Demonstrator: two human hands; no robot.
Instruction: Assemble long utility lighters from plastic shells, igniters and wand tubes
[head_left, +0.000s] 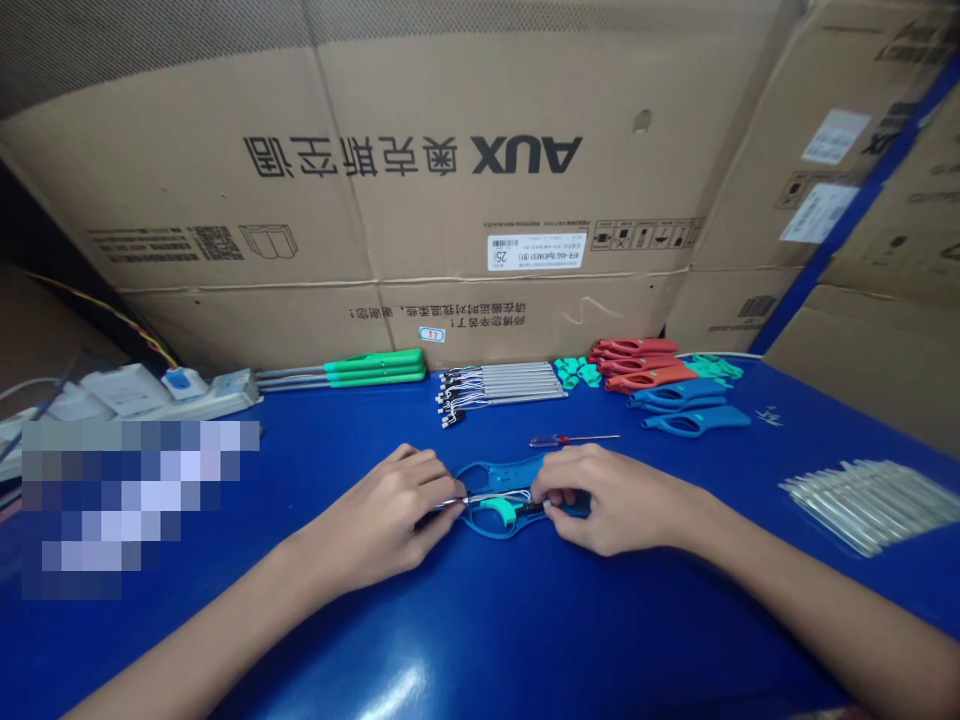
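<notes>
My left hand (409,505) is closed, thumb and fingers pinching a thin metal tube (450,503) at the left end of a blue handle shell (480,477). The shell lies open on the table. Thin white wires (504,497) run from the tube across it. Inside sits a green trigger (501,511), with a black part (529,508) beside it. Over the shell's right end, my right hand (596,495) is closed in a pinch on the wires near that black part. Its fingers hide the exact contact.
Behind are green-handled stick lighters (379,368), wired metal tubes (525,382), green pieces (576,372), red shells (637,362) and blue shells (697,420). A screwdriver (574,440) lies nearer. Clear packets (874,505) lie right, a power strip (232,390) left. Cardboard (420,220) walls the back.
</notes>
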